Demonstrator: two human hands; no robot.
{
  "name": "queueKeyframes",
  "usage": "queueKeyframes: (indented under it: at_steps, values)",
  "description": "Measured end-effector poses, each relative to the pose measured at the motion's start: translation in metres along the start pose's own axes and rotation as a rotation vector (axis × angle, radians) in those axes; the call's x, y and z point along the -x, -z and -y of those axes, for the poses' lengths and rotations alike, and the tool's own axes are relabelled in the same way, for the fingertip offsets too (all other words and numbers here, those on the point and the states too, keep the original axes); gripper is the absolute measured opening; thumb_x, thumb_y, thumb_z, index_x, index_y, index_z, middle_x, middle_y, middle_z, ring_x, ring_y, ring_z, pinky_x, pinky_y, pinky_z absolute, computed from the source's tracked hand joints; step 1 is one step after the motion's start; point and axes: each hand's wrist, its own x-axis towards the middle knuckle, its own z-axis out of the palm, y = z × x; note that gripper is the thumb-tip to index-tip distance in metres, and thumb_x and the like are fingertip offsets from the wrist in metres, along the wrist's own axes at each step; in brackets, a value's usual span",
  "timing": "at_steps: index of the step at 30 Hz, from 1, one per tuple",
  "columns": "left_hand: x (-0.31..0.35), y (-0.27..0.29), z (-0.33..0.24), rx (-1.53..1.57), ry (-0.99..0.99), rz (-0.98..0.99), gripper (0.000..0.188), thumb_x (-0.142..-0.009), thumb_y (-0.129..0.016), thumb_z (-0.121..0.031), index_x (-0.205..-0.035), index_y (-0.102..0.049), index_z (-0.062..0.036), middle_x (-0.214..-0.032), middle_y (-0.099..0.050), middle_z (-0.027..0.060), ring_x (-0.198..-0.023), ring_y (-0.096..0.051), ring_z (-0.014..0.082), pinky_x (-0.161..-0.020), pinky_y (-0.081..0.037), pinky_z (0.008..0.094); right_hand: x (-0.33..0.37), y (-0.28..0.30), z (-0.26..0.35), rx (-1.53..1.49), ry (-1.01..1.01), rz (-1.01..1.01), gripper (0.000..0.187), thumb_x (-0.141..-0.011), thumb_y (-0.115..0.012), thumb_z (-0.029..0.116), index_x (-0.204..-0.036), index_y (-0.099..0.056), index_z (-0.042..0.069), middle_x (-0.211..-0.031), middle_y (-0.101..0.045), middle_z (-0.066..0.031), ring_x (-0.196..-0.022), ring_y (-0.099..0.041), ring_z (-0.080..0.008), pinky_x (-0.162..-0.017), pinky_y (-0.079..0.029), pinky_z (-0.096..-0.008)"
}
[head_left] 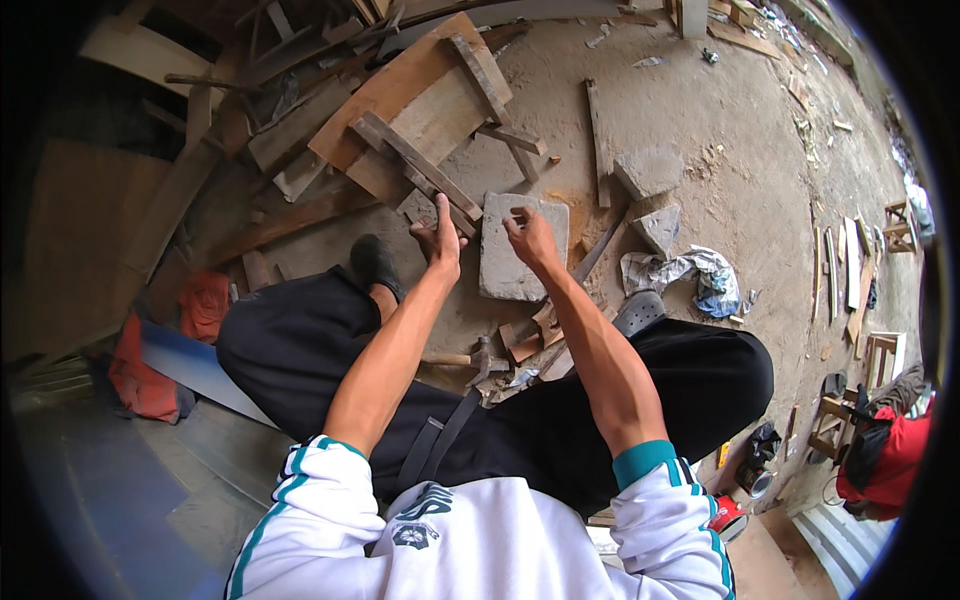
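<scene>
A wooden frame (410, 160), made of flat boards with narrow legs, lies tilted on the ground ahead of me. My left hand (438, 243) is closed round the near end of one of its legs, thumb pointing up along the wood. Over a flat grey stone block (510, 270), my right hand (532, 240) is held with its fingers curled in; whatever they may hold is too small to make out. A hammer (450, 358) with a wooden handle lies between my legs, beside small wood offcuts (522, 345).
Stacked planks (290, 215) crowd the left side. Right of the stone block lie a long batten (597, 140), broken concrete chunks (648, 172) and a crumpled plastic bag (700, 275). A red cloth (145, 375) is by my left knee. At far right, a person in red (890, 460) is partly visible.
</scene>
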Motion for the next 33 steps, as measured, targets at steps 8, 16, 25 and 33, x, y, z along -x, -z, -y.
queueKeyframes:
  at_steps: [8, 16, 25, 33]
  values:
    - [-0.014, -0.026, 0.017, 0.224, 0.261, 0.232, 0.105, -0.077, -0.056, -0.079, -0.149, -0.021, -0.0116, -0.118, -0.046, 0.0106, -0.089, -0.059, 0.0218, -0.081, -0.056, 0.0355, -0.092, 0.065, 0.050, 0.606, 0.083, -0.269, 0.058, -0.083, -0.068, 0.039, -0.126, -0.053, 0.003, -0.122, -0.054, -0.0194, -0.118, -0.050, -0.0353, -0.093, -0.046, -0.0472]
    - [-0.012, -0.052, 0.003, 0.449, 0.302, 0.048, 0.105, -0.081, -0.057, -0.074, -0.144, -0.014, -0.0019, -0.117, -0.053, 0.0116, -0.069, -0.055, 0.0155, -0.057, -0.050, 0.0266, -0.158, 0.080, 0.078, 0.769, -0.071, 0.363, 0.063, -0.082, -0.063, 0.061, -0.116, -0.063, 0.008, -0.111, -0.068, -0.0156, -0.108, -0.065, -0.0311, -0.086, -0.051, -0.0420]
    - [-0.014, -0.065, 0.010, 0.270, 0.172, -0.040, 0.069, -0.090, -0.047, -0.070, -0.117, -0.045, -0.0071, -0.083, -0.043, 0.0016, -0.057, -0.043, 0.0112, -0.045, -0.033, 0.0251, -0.169, 0.052, 0.066, 0.758, -0.010, 0.400, 0.044, -0.089, -0.059, 0.050, -0.097, -0.073, 0.010, -0.097, -0.071, -0.0159, -0.095, -0.068, -0.0317, -0.078, -0.053, -0.0417]
    - [-0.057, -0.045, 0.049, 0.185, -0.005, -0.109, 0.063, -0.092, -0.047, -0.067, -0.113, -0.051, -0.0074, -0.074, -0.041, -0.0015, -0.045, -0.034, 0.0081, -0.038, -0.026, 0.0249, -0.146, 0.034, 0.055, 0.587, 0.180, 0.247, 0.044, -0.091, -0.057, 0.042, -0.087, -0.065, 0.000, -0.087, -0.066, -0.0263, -0.084, -0.065, -0.0441, -0.071, -0.051, -0.0506]
